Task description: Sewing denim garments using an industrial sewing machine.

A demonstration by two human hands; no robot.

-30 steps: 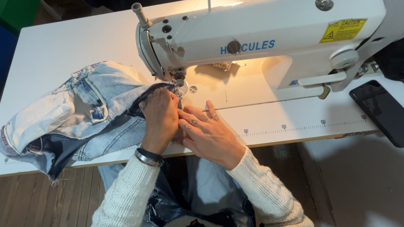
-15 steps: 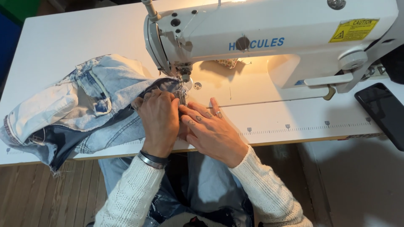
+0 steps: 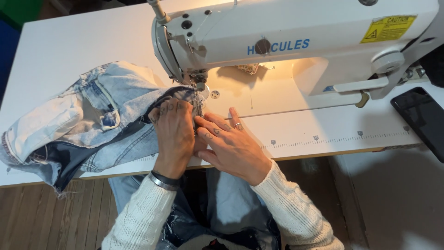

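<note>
Left of the sewing machine (image 3: 296,51), the faded denim garment (image 3: 92,120) bunches on the white surface (image 3: 60,51), its dark edge running under the needle (image 3: 200,95). The left hand (image 3: 173,134) presses flat on the denim, fingers close together just before the needle; the right hand (image 3: 231,146) lies beside it, fingers spread, holding nothing. Fingertips that near the needle risk a prick, or a skewed seam if the bunched fabric drags. A black phone (image 3: 423,122) lies far right of the machine.

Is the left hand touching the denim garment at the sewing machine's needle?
Touching. The head view shows the left hand lying flat on the denim garment, its fingers pressing the cloth just left of the needle, no gap visible.
</note>
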